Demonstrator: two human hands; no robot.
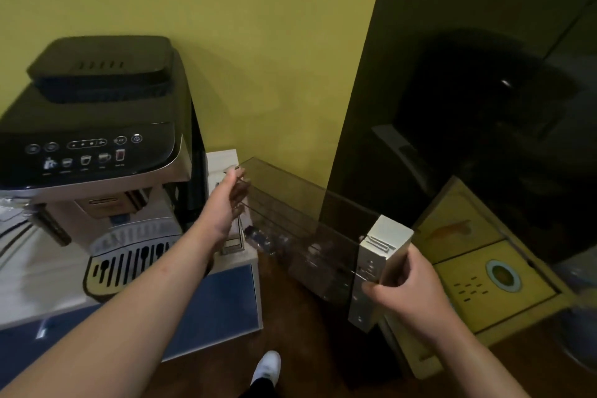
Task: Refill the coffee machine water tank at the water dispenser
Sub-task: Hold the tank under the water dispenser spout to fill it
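Observation:
The coffee machine (97,152), black on top with a silver front and a lit button panel, stands at the left on a white cabinet. The clear smoky water tank (290,220) is out of the machine and hangs in the air to its right, lying lengthwise. My right hand (403,284) grips the tank's silver front panel (378,262) at its near end. My left hand (229,200) holds the tank's far end by the rim, close to the machine's right side. No water dispenser is in view.
A white cabinet with a blue front (206,310) carries the machine. A tall dark cabinet (468,90) stands at the right against the yellow-green wall. A yellow low table (478,268) sits below it. My white shoe (268,365) rests on the dark wooden floor.

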